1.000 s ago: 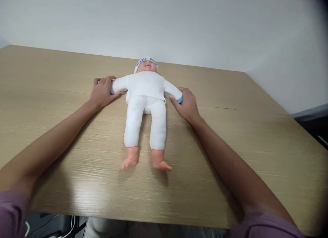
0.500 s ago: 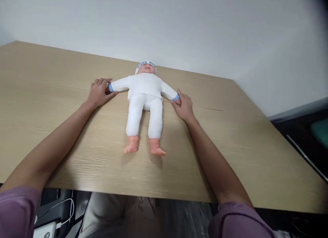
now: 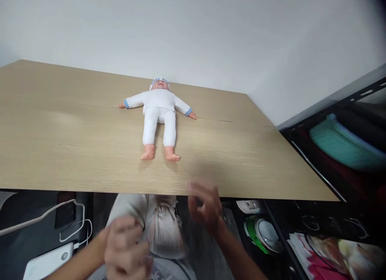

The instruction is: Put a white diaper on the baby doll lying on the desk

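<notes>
Lying on its back on the wooden table [image 3: 75, 151], the doll [image 3: 159, 101] is on the far side of both hands, touched by neither. Its head, in a white cap [image 3: 159, 80] with blue lettering, points to the far edge and the pale wall [image 3: 150, 31]; its bare feet [image 3: 171, 155] point to the near edge. Its arms spread left and right, white sleeves ending in blue cuffs [image 3: 189, 111].

The right hand [image 3: 206, 205] is at the near table edge, to the right of the doll's feet, which are its closest part. It is blurred, its fingers loosely bent, with a gap between them and the thumb and nothing visible in its hold. The left hand [image 3: 125, 248] is nearer and farther left, above the person's lap and well apart from the doll. Its fingers are curled in; blur hides whether they enclose anything.

At the near left, a white device [image 3: 48, 262] lies beside a pale cable [image 3: 33, 221]. A teal item [image 3: 346, 145] sits right of the table.
</notes>
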### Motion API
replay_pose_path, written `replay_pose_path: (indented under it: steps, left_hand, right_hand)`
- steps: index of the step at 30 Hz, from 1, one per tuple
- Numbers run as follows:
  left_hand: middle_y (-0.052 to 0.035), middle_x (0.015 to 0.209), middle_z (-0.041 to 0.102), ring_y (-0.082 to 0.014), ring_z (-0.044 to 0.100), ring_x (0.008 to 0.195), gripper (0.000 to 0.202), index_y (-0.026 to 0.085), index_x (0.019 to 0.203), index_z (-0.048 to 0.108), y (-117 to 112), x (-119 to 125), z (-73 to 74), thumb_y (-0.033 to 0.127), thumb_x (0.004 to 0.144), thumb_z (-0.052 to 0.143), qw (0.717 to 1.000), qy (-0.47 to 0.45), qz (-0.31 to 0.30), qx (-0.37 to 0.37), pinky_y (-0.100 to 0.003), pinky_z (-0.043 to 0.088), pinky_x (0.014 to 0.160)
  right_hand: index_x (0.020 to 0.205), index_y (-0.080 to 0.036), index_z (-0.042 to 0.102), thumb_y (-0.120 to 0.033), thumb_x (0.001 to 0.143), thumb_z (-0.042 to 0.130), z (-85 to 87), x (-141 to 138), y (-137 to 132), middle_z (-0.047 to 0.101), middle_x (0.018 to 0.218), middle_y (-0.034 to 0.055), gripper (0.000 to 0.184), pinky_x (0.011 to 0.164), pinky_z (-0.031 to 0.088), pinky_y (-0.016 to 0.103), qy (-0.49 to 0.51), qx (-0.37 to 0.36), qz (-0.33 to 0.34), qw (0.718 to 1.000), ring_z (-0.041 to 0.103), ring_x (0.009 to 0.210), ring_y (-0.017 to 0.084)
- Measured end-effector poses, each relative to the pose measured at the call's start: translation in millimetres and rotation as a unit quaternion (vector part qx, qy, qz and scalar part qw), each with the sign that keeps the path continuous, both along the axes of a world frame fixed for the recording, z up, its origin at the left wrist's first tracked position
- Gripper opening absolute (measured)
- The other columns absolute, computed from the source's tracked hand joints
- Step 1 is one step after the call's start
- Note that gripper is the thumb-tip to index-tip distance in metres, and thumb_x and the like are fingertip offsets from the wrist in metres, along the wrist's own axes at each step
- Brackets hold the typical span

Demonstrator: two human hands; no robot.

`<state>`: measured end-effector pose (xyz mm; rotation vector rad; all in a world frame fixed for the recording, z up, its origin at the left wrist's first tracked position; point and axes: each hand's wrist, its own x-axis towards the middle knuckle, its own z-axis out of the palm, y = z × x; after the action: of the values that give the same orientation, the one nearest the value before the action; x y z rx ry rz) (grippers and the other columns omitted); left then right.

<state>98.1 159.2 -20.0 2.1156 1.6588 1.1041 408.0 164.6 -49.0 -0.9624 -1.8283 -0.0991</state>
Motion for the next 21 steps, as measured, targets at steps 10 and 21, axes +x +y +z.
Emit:
replay_pose_path:
  steps: [10,21]
  left_hand:
    - [-0.0095,0.100,0.078,-0.0374,0.072,0.108,0.058,0.025,0.097,0.074,-66,34,-144.6,0.081,0.085,0.080,0.875,-0.251,-0.042,-0.412,-0.052,0.055,0.111]
    - [-0.0059,0.099,0.078,-0.0348,0.079,0.103,0.082,0.027,0.105,0.059,-83,60,-100.2,0.076,0.052,0.098,0.768,-0.406,0.004,-0.496,-0.045,0.063,0.096]
  right_hand:
    - [0.117,-0.028,0.077,-0.082,0.096,0.070,-152.9,-33,-104,0.083,0.111,0.0121,0.058,0.092,0.067,0.054,0.302,-0.442,-0.141,0.833,0.080,0.103,0.036]
    - [0.119,-0.022,0.077,-0.091,0.079,0.084,-103.3,-70,-107,0.086,0.122,0.0139,0.081,0.103,0.067,0.048,0.372,-0.546,0.005,0.751,0.082,0.117,0.036]
